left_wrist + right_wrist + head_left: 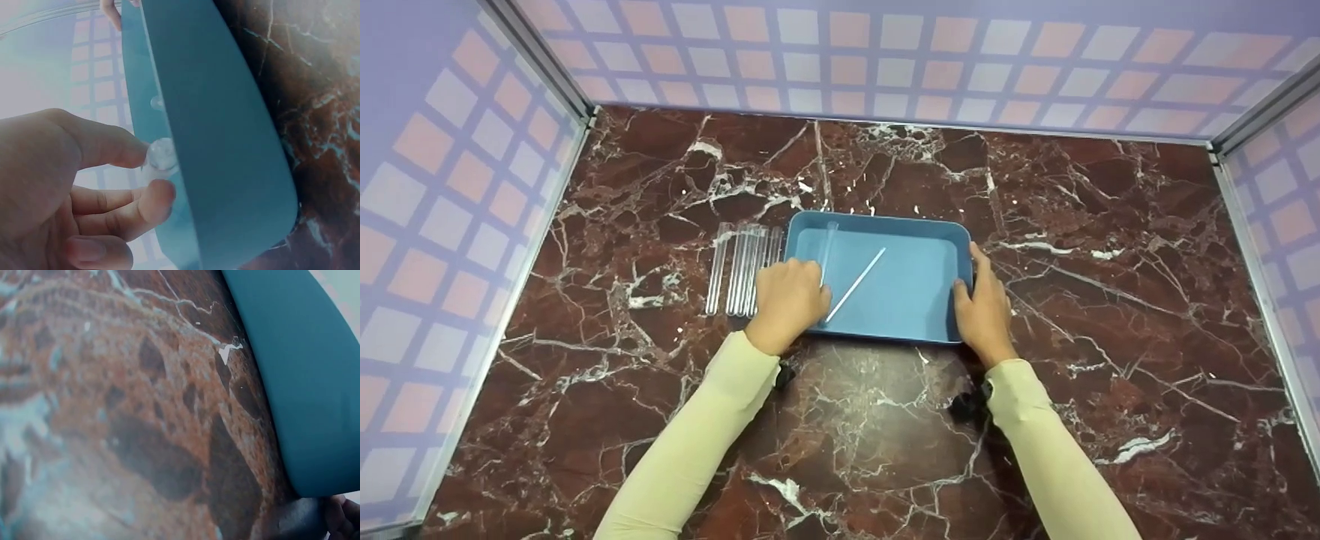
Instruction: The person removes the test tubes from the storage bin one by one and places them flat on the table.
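Observation:
A blue rectangular tray (919,289) rests on the table. Over its left end, my left hand (789,301) pinches a clear test tube (829,244) between thumb and fingers; the tube's rounded end (162,156) shows in the left wrist view, close beside the tray wall (225,140). A slim whitish rod or tube (856,285) lies slanted inside the tray. At the opposite end, my right hand (986,307) grips the tray's right side, thumb at the inner wall and fingers outside. Only a few right fingers (339,517) appear in the right wrist view.
Several clear test tubes (746,262) lie side by side just left of the tray, partly behind the left hand. Dark red marbled table (1110,315) surrounds the tray. Checkered panels (847,67) with metal edges bound the back and both sides.

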